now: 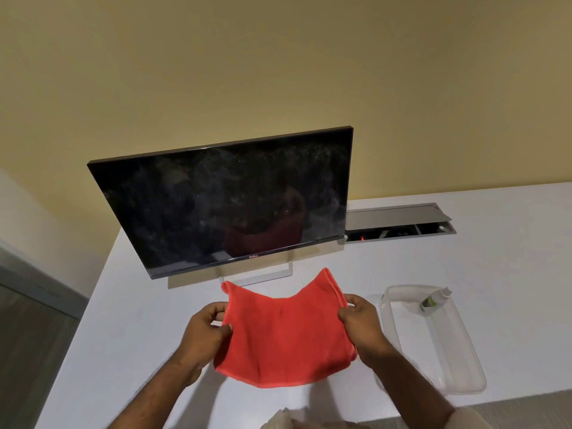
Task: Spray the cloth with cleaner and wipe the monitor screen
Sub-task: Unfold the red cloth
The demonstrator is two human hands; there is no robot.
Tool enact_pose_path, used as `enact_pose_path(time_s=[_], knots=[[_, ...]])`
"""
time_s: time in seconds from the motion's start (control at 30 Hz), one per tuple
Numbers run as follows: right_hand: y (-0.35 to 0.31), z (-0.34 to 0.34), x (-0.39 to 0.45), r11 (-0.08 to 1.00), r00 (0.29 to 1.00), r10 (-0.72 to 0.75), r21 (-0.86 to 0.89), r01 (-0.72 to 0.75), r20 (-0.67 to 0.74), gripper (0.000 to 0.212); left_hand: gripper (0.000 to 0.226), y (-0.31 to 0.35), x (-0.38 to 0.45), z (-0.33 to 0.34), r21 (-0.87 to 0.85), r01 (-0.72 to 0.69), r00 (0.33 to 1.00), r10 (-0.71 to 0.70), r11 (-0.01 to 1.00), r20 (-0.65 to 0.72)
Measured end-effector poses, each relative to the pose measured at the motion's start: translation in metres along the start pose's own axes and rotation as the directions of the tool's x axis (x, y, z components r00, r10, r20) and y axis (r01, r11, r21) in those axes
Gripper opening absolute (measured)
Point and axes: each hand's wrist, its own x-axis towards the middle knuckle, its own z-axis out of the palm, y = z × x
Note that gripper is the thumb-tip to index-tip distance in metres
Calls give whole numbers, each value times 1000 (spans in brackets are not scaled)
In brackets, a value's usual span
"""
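Note:
A red cloth is stretched flat above the white desk, in front of the monitor. My left hand pinches its left edge and my right hand pinches its right edge. The black monitor stands switched off behind the cloth, its screen smeared and dusty. A small spray bottle with a green label lies in a clear plastic tray to the right of my right hand.
The white desk ends at a left edge, with grey floor beyond. An open cable box is set into the desk behind the tray. A yellow wall rises behind the monitor.

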Motion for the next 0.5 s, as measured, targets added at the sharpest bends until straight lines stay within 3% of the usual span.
enact_pose_path(time_s=[0.2, 0.33, 0.43, 0.5], knots=[[26, -6, 19, 984, 997, 42, -171, -54, -67, 33, 40, -48, 8, -16, 88, 115, 989, -106, 990, -106], [40, -8, 19, 881, 997, 13, -471, -46, -73, 43, 43, -78, 9, -18, 149, 256, 965, -244, 955, -93], [47, -3, 14, 713, 989, -137, -699, 58, -57, 49, 51, -88, 7, -13, 326, 201, 977, -167, 924, -130], [52, 4, 9, 646, 976, -213, -742, 180, 51, 55, 54, -91, 7, -9, 545, 120, 987, -41, 830, -155]])
